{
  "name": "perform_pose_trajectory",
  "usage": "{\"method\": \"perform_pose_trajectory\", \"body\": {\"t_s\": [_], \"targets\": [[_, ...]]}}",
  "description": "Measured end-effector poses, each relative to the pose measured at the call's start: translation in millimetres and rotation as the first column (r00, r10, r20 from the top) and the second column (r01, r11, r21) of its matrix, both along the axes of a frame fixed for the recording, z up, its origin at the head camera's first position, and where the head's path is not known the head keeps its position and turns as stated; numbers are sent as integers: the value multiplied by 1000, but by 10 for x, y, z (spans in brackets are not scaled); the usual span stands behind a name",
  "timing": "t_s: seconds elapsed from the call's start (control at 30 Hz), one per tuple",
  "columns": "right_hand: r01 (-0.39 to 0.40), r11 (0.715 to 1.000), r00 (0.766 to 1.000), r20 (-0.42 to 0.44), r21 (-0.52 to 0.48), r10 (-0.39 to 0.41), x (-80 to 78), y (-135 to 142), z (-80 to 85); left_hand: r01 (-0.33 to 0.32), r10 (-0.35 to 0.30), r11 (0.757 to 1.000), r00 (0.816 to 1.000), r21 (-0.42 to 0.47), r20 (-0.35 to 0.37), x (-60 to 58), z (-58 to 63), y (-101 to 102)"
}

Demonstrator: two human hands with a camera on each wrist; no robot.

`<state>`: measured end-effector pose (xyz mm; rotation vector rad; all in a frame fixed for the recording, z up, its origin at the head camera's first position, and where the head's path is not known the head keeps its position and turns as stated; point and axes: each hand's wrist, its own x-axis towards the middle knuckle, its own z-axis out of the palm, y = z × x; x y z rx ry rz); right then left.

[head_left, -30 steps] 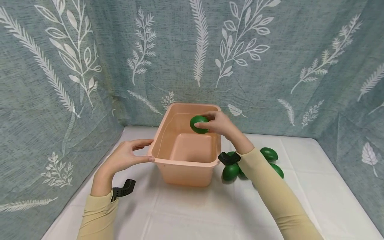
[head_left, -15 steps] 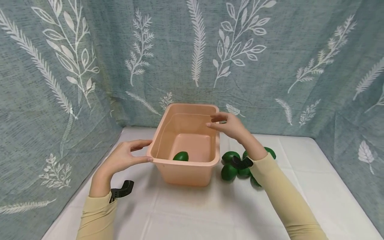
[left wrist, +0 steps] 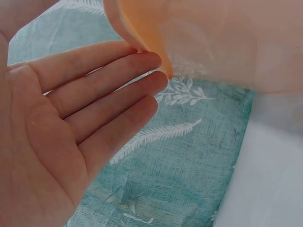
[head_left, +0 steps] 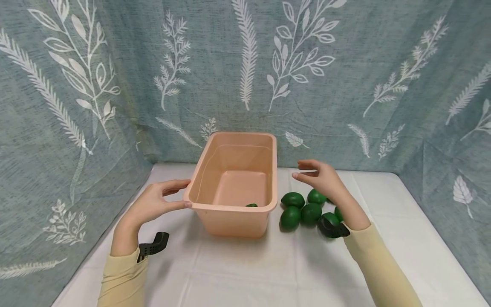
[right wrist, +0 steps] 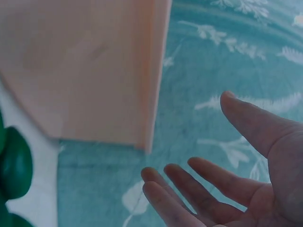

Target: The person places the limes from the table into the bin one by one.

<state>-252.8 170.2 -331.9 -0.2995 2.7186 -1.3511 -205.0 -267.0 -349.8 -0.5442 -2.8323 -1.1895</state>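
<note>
My left hand (head_left: 147,202) touches the left rim corner of a peach plastic tub (head_left: 234,222), its fingers fairly straight. In the left wrist view the fingertips (left wrist: 154,61) lie right at the tub's edge. To the tub's right, my right hand (head_left: 327,181) hovers over the table with thumb and fingers spread and nothing between them. A glossy dark green, lime-shaped fruit (head_left: 251,205) lies inside the tub, mostly hidden behind the near rim. Several more such fruits (head_left: 311,213) sit in a cluster below the right hand, partly covered by the forearm.
A white cloth (head_left: 245,273) covers the table. Teal fabric (head_left: 215,64) with white leaf prints hangs behind and on both sides. Black wrist mounts (head_left: 153,245) sit on both wrists, over beige sleeves (head_left: 122,281).
The right hand let go of a green fruit inside the tub, then moved out over the rim to the right, above the cluster. That fruit has shifted right along the tub's near side. The left hand stayed.
</note>
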Motion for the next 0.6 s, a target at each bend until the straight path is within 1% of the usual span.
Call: {"method": "perform_pose_trajectory", "body": {"t_s": [0.2, 0.4, 0.6], "targets": [[38, 999, 999, -30, 32, -37, 100, 259, -185, -7, 7, 1000, 1000, 3, 2, 17, 18, 1], [79, 995, 997, -19, 56, -78, 211, 507, -365, -2, 2, 1000, 1000, 1, 3, 19, 21, 11], [114, 986, 993, -22, 119, -112, 288, 738, -540, 1, -1, 1000, 1000, -2, 7, 20, 17, 32]]}}
